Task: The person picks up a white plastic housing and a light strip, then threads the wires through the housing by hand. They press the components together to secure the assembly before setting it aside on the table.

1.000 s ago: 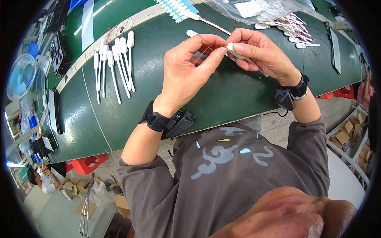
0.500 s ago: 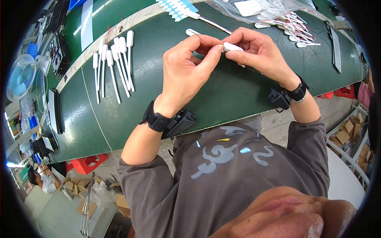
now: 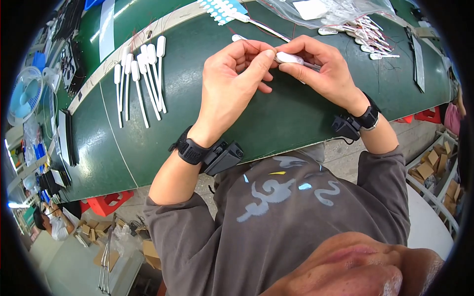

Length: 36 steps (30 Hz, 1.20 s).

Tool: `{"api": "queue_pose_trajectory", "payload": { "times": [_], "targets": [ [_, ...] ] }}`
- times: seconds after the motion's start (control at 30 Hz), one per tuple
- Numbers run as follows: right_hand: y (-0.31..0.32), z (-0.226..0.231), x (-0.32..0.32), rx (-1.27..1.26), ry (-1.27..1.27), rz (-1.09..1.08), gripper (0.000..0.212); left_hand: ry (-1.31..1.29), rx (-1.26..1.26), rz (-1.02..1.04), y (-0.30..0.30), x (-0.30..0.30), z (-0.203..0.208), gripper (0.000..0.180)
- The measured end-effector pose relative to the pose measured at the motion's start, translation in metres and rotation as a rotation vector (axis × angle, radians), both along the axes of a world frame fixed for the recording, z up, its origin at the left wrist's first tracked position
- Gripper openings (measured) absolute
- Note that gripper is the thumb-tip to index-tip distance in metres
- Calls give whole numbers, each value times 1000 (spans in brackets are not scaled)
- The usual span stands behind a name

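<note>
Above the green table, my right hand [image 3: 328, 66] grips a white, spoon-shaped plastic piece [image 3: 289, 58] with an oval head and a thin stem. The head points toward my left hand [image 3: 231, 81], whose thumb and forefinger pinch thin wires at its tip. Its other fingers are loosely curled. Just beyond my hands, another white stick piece [image 3: 266, 28] lies slanted with red wire along it. Behind my left fingers, a further white head [image 3: 238, 37] is partly hidden.
Several white stick pieces [image 3: 143, 74] lie in a group on the left of the table [image 3: 187, 148]. At the far side are a blue sheet of white stickers [image 3: 222, 11], a clear plastic bag [image 3: 316, 15] and a pile of wired white pieces [image 3: 368, 37]. A fan [image 3: 25, 96] stands far left.
My left thumb has slid slightly up and left, and its lower fingers have uncurled a little. More of the white piece's head and stem shows in my right hand.
</note>
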State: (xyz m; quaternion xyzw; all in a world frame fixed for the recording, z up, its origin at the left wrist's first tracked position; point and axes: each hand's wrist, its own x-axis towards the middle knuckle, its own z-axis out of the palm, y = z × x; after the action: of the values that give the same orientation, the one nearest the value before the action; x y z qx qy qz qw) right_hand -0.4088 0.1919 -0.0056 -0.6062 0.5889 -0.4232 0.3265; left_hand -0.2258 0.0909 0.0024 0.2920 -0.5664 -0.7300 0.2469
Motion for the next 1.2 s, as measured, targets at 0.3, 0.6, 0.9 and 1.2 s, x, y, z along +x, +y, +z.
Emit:
{"api": "queue_pose_trajectory", "payload": {
  "times": [0.3, 0.6, 0.9, 1.2],
  "targets": [
    [-1, 4, -2, 139, -305, -20, 25, -3, -137, -38, -2, 1, -3, 20],
    [0, 3, -2, 109, -187, -1, 25, -38, -195, -18, 0, 2, -7, 20],
    [0, 2, -1, 75, -214, -33, 24, 49, -83, 12, -4, 1, 0, 18],
    [0, 3, -1, 63, -236, -20, 24, 14, -205, -6, -3, 1, -1, 16]
  ]
}}
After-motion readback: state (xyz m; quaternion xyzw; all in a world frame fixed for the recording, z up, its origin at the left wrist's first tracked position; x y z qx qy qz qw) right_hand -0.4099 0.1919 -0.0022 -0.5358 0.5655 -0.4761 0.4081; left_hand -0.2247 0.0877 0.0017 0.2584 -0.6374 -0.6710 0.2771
